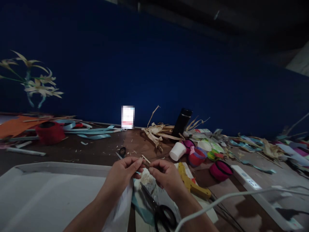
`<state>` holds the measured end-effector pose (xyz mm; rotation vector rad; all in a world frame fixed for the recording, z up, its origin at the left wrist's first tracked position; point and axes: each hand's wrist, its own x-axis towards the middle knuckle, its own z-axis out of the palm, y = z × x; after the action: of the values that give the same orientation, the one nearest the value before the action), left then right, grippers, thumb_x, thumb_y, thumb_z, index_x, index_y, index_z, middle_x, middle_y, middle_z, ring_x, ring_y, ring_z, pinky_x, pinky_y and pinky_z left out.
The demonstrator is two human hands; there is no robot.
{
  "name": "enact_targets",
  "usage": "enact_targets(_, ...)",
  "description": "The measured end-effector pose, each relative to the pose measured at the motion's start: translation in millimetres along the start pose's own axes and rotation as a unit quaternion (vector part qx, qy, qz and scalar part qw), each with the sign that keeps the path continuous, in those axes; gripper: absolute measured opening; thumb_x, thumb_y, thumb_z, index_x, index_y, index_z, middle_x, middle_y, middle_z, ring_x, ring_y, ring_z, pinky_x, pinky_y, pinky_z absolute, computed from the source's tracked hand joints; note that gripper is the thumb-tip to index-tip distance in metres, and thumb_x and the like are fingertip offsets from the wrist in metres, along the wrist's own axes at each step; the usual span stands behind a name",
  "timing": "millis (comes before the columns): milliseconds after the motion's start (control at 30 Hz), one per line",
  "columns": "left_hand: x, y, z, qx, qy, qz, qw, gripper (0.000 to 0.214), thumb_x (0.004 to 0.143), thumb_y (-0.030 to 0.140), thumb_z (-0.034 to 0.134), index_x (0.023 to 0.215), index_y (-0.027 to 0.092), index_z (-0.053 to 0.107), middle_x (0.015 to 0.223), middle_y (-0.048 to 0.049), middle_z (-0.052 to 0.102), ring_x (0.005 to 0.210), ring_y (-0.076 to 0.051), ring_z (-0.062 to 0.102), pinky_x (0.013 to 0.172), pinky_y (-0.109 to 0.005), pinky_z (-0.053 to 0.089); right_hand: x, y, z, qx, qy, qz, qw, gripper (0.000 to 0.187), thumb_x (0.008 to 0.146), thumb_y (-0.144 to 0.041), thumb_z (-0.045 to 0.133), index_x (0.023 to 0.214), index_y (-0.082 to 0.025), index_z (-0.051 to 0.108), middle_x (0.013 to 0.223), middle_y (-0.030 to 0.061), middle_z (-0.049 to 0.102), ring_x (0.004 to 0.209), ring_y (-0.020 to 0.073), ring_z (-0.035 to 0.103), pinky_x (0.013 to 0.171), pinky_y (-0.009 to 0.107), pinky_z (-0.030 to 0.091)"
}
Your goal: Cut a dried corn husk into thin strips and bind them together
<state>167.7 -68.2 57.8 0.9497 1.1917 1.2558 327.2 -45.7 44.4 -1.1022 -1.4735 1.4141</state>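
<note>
Above the cluttered front of the table, my left hand (129,169) and my right hand (166,175) meet fingertip to fingertip. Both are closed in a pinch around a thin pale strip (145,159); its lower part is hidden by the fingers. Under the hands lie printed paper sheets (158,188) with a crumpled pale piece (146,178). Black-handled scissors (166,216) rest on the paper, blades pointing up toward my hands. A yellow hot glue gun (193,187) lies just right of my right hand.
To the left is a large white tray (60,167). Dried husks (156,130), a black bottle (182,124), a white cup (178,151) and a power strip (251,183) stand behind and right. A white cable (231,195) crosses the right front. Husk flowers (38,83) rise at far left.
</note>
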Motion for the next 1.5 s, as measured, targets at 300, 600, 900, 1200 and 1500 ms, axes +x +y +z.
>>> enact_targets(300, 1.8, -2.8, -1.9, 0.008, -0.008, 0.012, 1.000, 0.036, 0.065, 0.042, 0.067, 0.084, 0.012, 0.069, 0.077, -0.0083, 0.066, 0.069, -0.016, 0.057, 0.057, -0.022, 0.046, 1.0, 1.9, 0.5, -0.002, -0.002, -0.003, 1.000, 0.022, 0.071, -0.036, 0.066, 0.078, -0.015, 0.063, 0.047, -0.0080, 0.042, 0.036, 0.0029, 0.029, 0.036, 0.018, 0.022)
enact_targets(600, 6.2, -12.4, -8.2, 0.086, 0.021, 0.047, 0.995, 0.034, 0.066, 0.046, 0.065, 0.076, 0.014, 0.067, 0.064, -0.0033, 0.063, 0.054, -0.012, 0.054, 0.054, -0.022, 0.043, -1.6, 0.3, -2.6, 0.031, -0.056, -0.010, 0.998, 0.027, 0.074, -0.039, 0.063, 0.082, -0.014, 0.065, 0.062, -0.0005, 0.061, 0.041, 0.0044, 0.042, 0.036, 0.016, 0.031)
enact_targets(900, 3.3, -5.9, -10.0, 0.101, 0.015, 0.046, 0.994, 0.031, 0.068, 0.045, 0.062, 0.074, 0.014, 0.065, 0.063, -0.0020, 0.062, 0.051, -0.011, 0.053, 0.053, -0.022, 0.041, -1.0, 1.3, -8.0, 0.049, -0.111, 0.008, 0.993, 0.029, 0.077, -0.039, 0.061, 0.090, -0.014, 0.058, 0.073, 0.0046, 0.068, 0.045, 0.0085, 0.057, 0.039, 0.015, 0.037)
enact_targets(1200, 5.7, -7.9, -9.7, 0.114, 0.012, 0.043, 0.993, 0.033, 0.070, 0.045, 0.061, 0.078, 0.014, 0.064, 0.068, -0.0040, 0.062, 0.056, -0.013, 0.054, 0.056, -0.024, 0.043, -0.8, -0.4, -10.0, 0.046, -0.118, 0.008, 0.992, 0.032, 0.076, -0.041, 0.061, 0.090, -0.013, 0.060, 0.076, 0.0055, 0.068, 0.046, 0.0075, 0.055, 0.040, 0.016, 0.037)
enact_targets(1500, 6.6, -11.0, -10.2, 0.128, 0.008, 0.051, 0.990, 0.031, 0.071, 0.045, 0.059, 0.077, 0.015, 0.064, 0.068, -0.0029, 0.062, 0.059, -0.013, 0.055, 0.057, -0.024, 0.044, -2.8, -1.7, -7.9, 0.062, -0.140, 0.015, 0.988, 0.033, 0.079, -0.043, 0.057, 0.084, -0.011, 0.064, 0.071, 0.0058, 0.067, 0.046, 0.0070, 0.054, 0.040, 0.016, 0.038)
